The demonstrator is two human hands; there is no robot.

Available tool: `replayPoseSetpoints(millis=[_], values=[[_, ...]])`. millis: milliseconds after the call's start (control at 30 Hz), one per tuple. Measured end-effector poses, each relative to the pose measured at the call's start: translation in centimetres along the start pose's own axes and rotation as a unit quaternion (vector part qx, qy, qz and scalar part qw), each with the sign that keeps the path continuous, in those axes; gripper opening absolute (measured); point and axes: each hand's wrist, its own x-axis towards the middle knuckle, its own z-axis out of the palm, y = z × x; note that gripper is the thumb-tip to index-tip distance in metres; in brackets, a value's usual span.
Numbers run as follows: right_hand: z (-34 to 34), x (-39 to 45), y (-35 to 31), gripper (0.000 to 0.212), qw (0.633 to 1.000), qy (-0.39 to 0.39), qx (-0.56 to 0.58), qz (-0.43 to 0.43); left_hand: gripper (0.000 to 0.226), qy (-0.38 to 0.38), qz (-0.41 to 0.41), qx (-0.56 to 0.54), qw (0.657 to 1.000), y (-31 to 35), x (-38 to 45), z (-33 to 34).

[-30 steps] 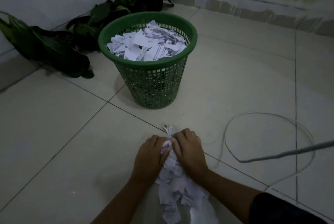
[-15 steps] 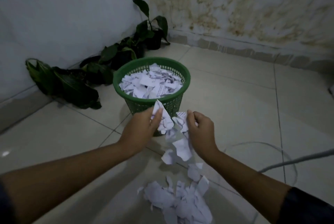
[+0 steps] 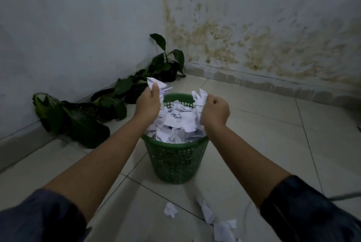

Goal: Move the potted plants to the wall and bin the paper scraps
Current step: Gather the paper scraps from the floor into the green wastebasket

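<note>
Above the green bin [image 3: 176,160] we see both hands held up. The left hand [image 3: 149,103] has its fingers curled around a wad of paper scraps [image 3: 156,84], and the right hand [image 3: 215,112] is a fist gripping more scraps beside the far rim. The bin is heaped with paper. Loose scraps [image 3: 222,228] lie on the floor tiles [image 3: 254,116] in front of it. The potted plants [image 3: 109,103] stand in a row against the left wall [image 3: 68,27].
</note>
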Motion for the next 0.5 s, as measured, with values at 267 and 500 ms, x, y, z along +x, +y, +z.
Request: replayPoseSetpoints(millis=[267, 500], values=[[0.7, -0.6, 0.4, 0.039, 0.955, -0.230, -0.179, -0.053, 0.061, -0.111, 0.003, 0.182, 0.977, -1.4, -0.7, 1.5], [-2.2, -2.5, 1.6, 0.026, 0.949, -0.152, -0.142, -0.236, 0.049, -0.096, 0.128, 0.216, 0.963, -2.5, -3.5, 0.8]])
